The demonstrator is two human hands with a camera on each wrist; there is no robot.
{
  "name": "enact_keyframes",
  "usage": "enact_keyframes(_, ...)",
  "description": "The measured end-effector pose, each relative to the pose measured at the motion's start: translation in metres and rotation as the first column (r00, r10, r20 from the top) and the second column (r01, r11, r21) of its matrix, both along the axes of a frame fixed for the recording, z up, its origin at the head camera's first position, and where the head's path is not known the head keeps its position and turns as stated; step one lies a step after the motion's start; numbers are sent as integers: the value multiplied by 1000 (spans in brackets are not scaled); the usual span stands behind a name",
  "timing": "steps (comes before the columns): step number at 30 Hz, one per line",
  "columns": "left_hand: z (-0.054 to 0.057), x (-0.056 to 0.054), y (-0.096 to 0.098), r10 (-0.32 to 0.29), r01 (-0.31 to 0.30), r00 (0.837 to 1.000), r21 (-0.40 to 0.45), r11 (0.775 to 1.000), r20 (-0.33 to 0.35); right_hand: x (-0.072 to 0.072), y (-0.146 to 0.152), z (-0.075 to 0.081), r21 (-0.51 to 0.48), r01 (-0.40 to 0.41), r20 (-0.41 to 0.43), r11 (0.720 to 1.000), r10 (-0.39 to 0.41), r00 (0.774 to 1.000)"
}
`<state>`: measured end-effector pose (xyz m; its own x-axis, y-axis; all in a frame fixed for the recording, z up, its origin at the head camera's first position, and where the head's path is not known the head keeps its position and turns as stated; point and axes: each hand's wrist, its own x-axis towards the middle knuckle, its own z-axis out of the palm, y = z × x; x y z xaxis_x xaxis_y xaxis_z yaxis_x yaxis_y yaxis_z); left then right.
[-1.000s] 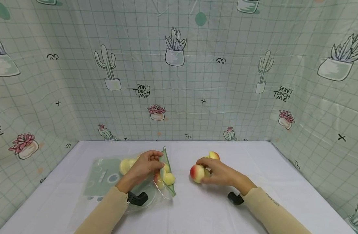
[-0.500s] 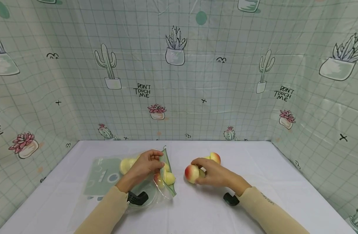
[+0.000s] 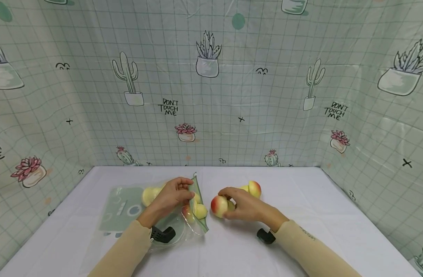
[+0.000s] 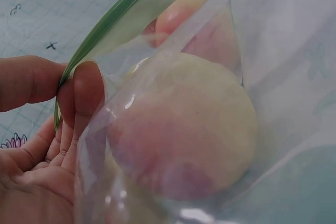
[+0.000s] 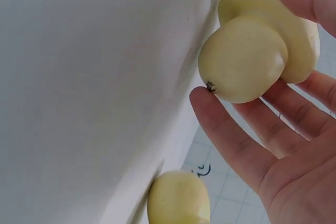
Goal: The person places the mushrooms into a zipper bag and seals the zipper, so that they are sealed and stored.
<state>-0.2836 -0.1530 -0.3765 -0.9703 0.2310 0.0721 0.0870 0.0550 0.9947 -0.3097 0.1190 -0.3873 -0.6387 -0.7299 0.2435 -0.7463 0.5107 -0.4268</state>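
My left hand (image 3: 170, 193) pinches the green zip edge (image 4: 100, 27) of a clear zip bag (image 3: 114, 215) between thumb and fingers. Inside the bag lie several yellow and reddish fruits, a blushed round fruit (image 4: 184, 124) largest in the left wrist view. To the right of the bag mouth, my right hand (image 3: 246, 204) grips a red-and-yellow peach (image 3: 218, 206), its fingers curved round it. A smaller yellow fruit (image 5: 242, 59) with a dark brown tip sits against the peach, within the same hand.
Behind the right hand, a red-and-yellow fruit (image 3: 255, 189) lies on the white tabletop (image 3: 232, 254), a yellow one beside it. Patterned cloth (image 3: 156, 84) walls the table at the back and sides.
My right hand has moved left with the peach and the yellow fruit, close to the bag mouth. The left hand keeps its place at the zip edge.
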Motion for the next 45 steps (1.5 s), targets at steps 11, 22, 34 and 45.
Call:
enact_keyframes(11, 2, 1, 1, 12, -12, 1000, -13, 1000, 5, 0, -11, -1, 11, -12, 20, 1000, 12, 1000)
enact_keyframes(22, 1, -1, 2, 34, -34, 999, -17, 999, -9, -1, -17, 0, 18, -11, 69, 1000, 10, 998)
enact_keyframes(34, 0, -1, 0, 21, -21, 1000, -4, 1000, -9, -1, -28, 1, 19, -32, 77, 999, 31, 997)
enact_keyframes(45, 2, 0, 2, 18, -18, 1000, 1, 1000, 13, -1, -36, 3, -5, -47, 131, 999, 47, 990)
